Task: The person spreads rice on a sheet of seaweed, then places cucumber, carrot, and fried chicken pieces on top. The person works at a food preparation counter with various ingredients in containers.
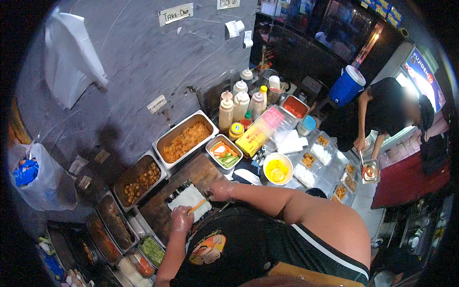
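Observation:
A seaweed sheet (179, 190) spread with white rice (190, 201) lies on a brown cutting board (157, 211) in front of me. Thin orange and green vegetable strips (198, 206) run across the rice near its closer side. My left hand (181, 219), in a clear plastic glove, has its fingers on the left end of these strips. Also gloved, my right hand (220, 190) is at the right edge of the sheet, fingers curled; its fingertips are partly hidden, so I cannot tell whether it grips the sheet.
Beyond the board stand steel pans of orange food (186, 141), browned pieces (141, 183) and cut vegetables (225, 154). Squeeze bottles (241, 104), a wax paper box (252, 141) and a yellow-filled bowl (278, 170) are farther right. Another person (383, 104) holds a small container (370, 171).

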The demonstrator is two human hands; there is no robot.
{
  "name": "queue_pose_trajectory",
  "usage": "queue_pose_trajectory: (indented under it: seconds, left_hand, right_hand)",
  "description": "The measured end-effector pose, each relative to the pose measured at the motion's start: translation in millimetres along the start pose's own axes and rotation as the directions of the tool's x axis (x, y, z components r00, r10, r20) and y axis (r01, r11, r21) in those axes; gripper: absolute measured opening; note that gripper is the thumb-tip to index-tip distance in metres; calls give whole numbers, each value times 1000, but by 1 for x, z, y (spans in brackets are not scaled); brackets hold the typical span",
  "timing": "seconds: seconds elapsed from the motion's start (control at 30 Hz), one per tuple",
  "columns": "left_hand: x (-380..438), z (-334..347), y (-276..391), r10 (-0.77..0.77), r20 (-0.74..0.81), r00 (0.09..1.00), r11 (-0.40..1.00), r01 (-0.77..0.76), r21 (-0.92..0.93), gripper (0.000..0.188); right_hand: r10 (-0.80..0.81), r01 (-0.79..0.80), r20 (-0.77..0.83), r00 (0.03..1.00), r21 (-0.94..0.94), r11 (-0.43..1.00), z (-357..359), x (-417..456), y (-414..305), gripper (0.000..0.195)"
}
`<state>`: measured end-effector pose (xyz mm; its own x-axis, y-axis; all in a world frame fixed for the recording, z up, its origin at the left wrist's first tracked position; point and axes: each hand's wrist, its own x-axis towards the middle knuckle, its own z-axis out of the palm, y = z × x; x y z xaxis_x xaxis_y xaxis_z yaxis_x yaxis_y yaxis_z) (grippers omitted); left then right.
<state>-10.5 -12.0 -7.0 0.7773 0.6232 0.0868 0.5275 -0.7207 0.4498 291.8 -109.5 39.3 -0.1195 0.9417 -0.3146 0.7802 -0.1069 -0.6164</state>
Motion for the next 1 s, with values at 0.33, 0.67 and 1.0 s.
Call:
queue_pose_trajectory:
  seconds: [0.33, 0.67, 1.0]
  left_hand:
    - [-31, -35, 3, -201, -127, 971, 979, 194, -64, 20]
    - [-142, -63, 25, -686, -26, 727, 709, 660, -248, 21]
    - [-334, -8, 71, -947, 120, 299, 242, 906, -347, 17]
  right_hand:
    - [-18, 15, 73, 997, 46, 999, -32, -38, 25, 34]
    - [-58, 45, 121, 991, 107, 993, -62, -23, 68, 35]
    - [0, 15, -227, 974, 65, 998, -186, 133, 53, 28]
